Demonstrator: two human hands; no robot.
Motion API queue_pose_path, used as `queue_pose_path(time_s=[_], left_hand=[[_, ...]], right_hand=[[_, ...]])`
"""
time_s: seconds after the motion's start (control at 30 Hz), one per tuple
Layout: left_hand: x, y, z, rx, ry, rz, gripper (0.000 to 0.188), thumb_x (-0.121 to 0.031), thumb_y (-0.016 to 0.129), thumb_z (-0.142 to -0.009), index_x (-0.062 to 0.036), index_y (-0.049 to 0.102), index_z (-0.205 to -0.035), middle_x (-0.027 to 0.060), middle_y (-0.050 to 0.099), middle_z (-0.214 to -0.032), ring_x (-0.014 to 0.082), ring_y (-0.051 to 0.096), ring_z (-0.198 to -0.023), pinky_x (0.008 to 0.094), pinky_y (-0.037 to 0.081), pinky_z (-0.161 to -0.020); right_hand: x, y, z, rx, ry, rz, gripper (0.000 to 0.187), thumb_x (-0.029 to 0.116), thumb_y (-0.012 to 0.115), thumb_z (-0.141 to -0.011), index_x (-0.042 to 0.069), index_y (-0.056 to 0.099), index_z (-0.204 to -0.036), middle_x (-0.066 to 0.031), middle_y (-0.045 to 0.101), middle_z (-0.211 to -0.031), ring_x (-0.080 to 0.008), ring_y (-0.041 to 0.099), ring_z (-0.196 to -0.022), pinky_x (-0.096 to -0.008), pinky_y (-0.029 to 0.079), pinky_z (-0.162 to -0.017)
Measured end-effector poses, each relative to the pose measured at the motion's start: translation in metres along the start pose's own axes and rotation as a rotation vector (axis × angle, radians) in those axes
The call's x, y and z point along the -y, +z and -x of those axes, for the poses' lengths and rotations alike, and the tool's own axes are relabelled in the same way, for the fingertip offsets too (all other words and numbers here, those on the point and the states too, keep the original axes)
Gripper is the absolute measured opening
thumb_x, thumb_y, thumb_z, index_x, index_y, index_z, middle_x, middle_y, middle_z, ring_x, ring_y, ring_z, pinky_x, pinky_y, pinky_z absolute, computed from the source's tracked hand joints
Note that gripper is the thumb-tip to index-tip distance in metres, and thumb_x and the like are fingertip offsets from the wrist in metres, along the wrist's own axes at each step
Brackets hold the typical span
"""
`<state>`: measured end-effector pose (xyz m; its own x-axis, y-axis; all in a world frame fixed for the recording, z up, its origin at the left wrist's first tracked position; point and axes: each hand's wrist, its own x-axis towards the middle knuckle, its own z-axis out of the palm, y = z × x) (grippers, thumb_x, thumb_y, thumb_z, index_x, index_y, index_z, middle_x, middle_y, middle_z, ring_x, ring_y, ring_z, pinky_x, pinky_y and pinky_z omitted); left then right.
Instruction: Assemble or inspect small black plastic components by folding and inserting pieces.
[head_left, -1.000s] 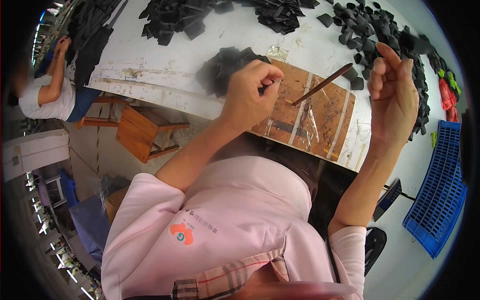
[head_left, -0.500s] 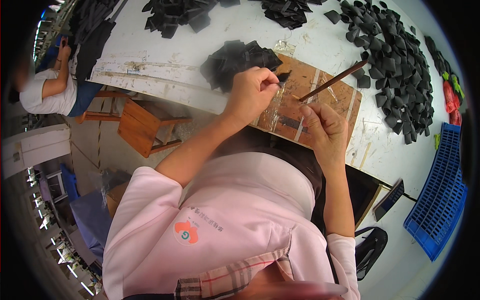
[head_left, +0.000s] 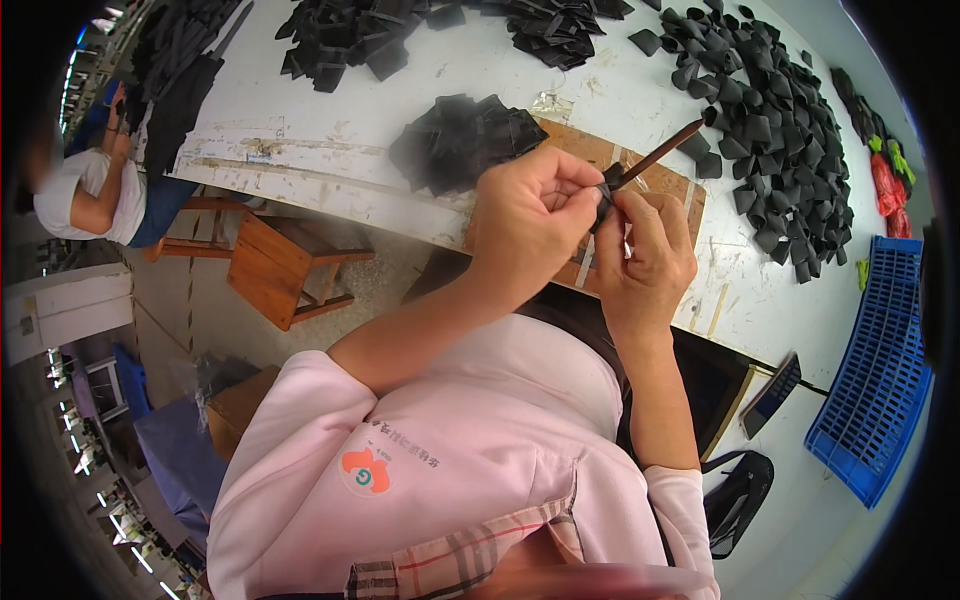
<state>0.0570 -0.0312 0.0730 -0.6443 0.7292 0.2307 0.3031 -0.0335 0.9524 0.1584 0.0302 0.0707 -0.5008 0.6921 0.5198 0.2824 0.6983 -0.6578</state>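
Note:
A small black fabric piece point(head_left: 605, 197) is pinched between the thumb and fingers of my left hand point(head_left: 535, 215). My right hand point(head_left: 650, 245) closes on the same piece from the other side, fingertips close to the left ones. Just beyond the fingers, a slim dark brown stick point(head_left: 660, 152) slants up to the right. Its near end meets the black piece and is hidden; whether the piece is around it or against it, I cannot tell. Beneath both hands lies a worn brown board point(head_left: 570, 137) with tape strips. Left of it sits a pile of flat black pieces point(head_left: 460, 140).
A large heap of curled black pieces point(head_left: 775, 130) covers the right of the white table point(head_left: 330, 150). More black piles point(head_left: 345, 40) lie at the far side. A blue plastic crate point(head_left: 870, 370) stands at right, a wooden stool point(head_left: 280, 265) at left. Another person point(head_left: 90, 195) sits far left.
My left hand has moved right with the black piece, up to the stick's near end. My right hand now grips that piece too. The view has shifted slightly.

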Motion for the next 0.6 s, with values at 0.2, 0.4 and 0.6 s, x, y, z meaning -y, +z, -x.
queue_pose_path(time_s=[0.2,0.4,0.6], left_hand=[[-0.006,-0.016,-0.011,0.381,-0.692,1.099,0.01,0.005,0.055,-0.073,0.0008,0.054,-0.082,0.0028,0.054,-0.07,-0.0004,0.039,-0.043,0.0147,0.028,-0.037],[-0.021,0.009,-0.003,0.025,-0.051,0.2,0.009,0.005,0.052,-0.072,0.0048,0.053,-0.082,0.001,0.053,-0.058,-0.0011,0.04,-0.046,0.0155,0.032,-0.041],[-0.034,-0.009,-0.048,0.615,-0.752,1.713,0.006,-0.001,0.049,-0.082,-0.004,0.053,-0.085,-0.0012,0.047,-0.053,0.0031,0.024,-0.029,0.0187,0.02,-0.03]], right_hand=[[-0.012,-0.017,-0.008,0.192,0.845,-1.049,0.005,0.001,0.056,-0.078,-0.002,0.059,-0.081,0.0044,0.045,-0.06,-0.0034,0.04,-0.052,-0.0166,0.029,-0.043],[-0.008,-0.024,-0.014,0.31,0.896,-1.585,0.014,0.015,0.056,-0.083,0.002,0.055,-0.078,0.0037,0.043,-0.061,-0.0032,0.031,-0.049,-0.0174,0.023,-0.041],[0.015,-0.052,-0.067,0.369,0.536,-0.969,0.025,0.023,0.05,-0.087,-0.002,0.054,-0.084,0.0017,0.041,-0.061,-0.0039,0.031,-0.049,-0.0158,0.024,-0.041]])
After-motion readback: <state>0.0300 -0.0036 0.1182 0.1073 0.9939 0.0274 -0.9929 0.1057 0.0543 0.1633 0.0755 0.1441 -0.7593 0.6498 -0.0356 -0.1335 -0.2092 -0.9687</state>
